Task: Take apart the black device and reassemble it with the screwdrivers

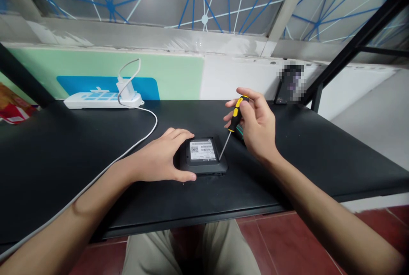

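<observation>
A small black box-shaped device (223, 166) with a white printed label lies on the black table. My left hand (161, 153) grips its left side, thumb along the near edge and fingers at the far edge. In my right hand (258, 123) is a black and yellow screwdriver (235, 117), held between thumb and fingers. Its shaft slants down to the left, and the tip meets the device near the label's lower right corner. Behind my right hand, a dark object with green trim (239, 131) is mostly hidden.
A white power strip (92, 100) with a plugged-in charger (125, 89) lies along the wall. Its white cable (140, 140) runs across the table and beside my left forearm. A phone-like object (287, 87), partly blurred, leans at the back right. A red packet (14, 106) sits far left.
</observation>
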